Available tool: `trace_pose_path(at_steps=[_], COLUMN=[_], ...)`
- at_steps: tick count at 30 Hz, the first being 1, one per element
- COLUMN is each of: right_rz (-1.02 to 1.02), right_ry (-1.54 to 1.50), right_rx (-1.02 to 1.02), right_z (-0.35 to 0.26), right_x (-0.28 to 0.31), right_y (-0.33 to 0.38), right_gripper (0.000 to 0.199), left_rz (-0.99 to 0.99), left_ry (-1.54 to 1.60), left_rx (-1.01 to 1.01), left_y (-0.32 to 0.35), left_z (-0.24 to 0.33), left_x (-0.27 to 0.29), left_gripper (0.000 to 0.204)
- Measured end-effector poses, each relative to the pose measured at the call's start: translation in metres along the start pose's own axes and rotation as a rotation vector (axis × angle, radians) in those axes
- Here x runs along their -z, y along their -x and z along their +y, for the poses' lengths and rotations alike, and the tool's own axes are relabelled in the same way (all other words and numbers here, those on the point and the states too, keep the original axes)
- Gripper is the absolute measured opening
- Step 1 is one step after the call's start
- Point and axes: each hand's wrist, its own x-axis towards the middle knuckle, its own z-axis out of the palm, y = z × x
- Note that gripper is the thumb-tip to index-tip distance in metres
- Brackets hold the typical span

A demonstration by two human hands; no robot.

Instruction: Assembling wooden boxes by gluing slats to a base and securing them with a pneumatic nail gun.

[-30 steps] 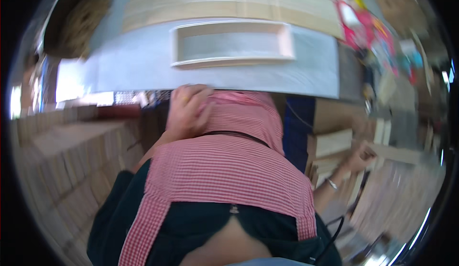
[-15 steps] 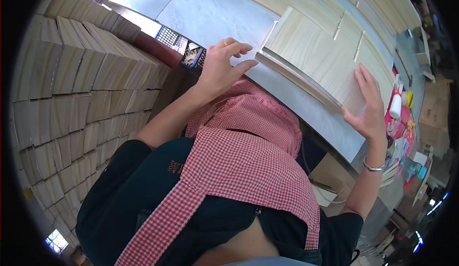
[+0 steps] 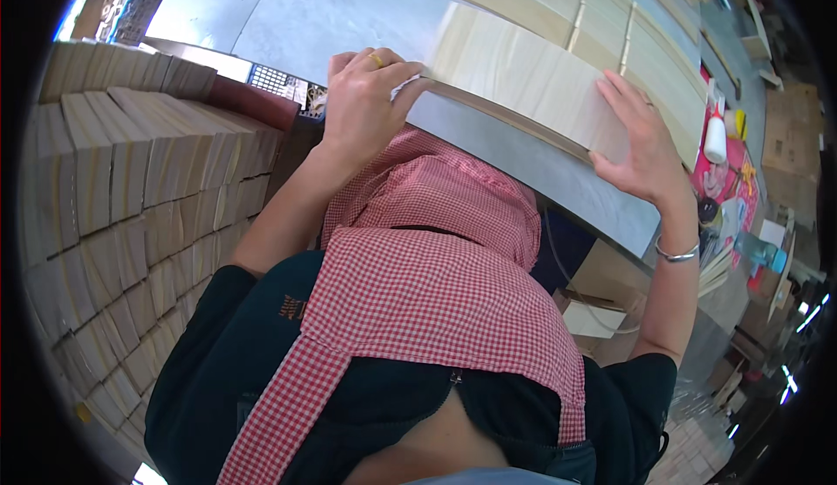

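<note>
My left hand point(image 3: 366, 101) grips the left end of a flat stack of pale wooden panels point(image 3: 523, 75) lying at the near edge of a grey worktable point(image 3: 540, 176). A ring shows on one of its fingers. My right hand point(image 3: 641, 141), with a metal bangle on the wrist, presses flat against the stack's right end. The stack lies tilted across the table edge between both hands. A red-and-white checked apron point(image 3: 436, 267) covers my front below the table edge.
Tall stacks of pale wooden boards point(image 3: 131, 206) fill the left side. More long panels point(image 3: 628, 23) lie across the far table. A white glue bottle point(image 3: 717, 132) and pink clutter stand at the right. An open cardboard box point(image 3: 593, 315) sits under the table.
The view has swung from the apron and a white tray toward the table. Both hands have closed in on the ends of the panel stack, and it now lies lower and flatter.
</note>
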Motion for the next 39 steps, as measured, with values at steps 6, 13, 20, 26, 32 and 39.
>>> trace_pose_path(at_steps=[6,13,20,26,32,39], right_rz=[0.042,0.061,0.476,0.609,0.664,0.599], right_ry=[0.097,0.041,-0.027,-0.216,-0.173,-0.146], right_rx=[0.074,0.028,-0.067,-0.452,-0.432,-0.326], right_z=[0.003,-0.002,0.007,-0.008,-0.018,-0.005], right_x=[-0.01,-0.018,-0.025,-0.056,-0.075,-0.074], right_y=[0.001,-0.001,0.034,0.098,0.091,0.092], right_gripper=[0.081,0.079,0.052,0.015,0.007,0.008], left_rz=[-0.014,-0.059,-0.083,-0.128,-0.187,-0.223], left_ry=[-0.077,-0.117,-0.124,-0.136,-0.128,-0.136], left_rx=[-0.023,-0.009,-0.042,-0.009,0.015,0.002], left_y=[-0.002,-0.003,-0.008,-0.012,-0.015,-0.018], left_z=[0.005,0.007,0.013,0.015,0.016,0.017], left_x=[0.003,0.006,0.008,0.012,0.014,0.018], left_gripper=[0.015,0.013,0.012,0.011,0.012,0.012])
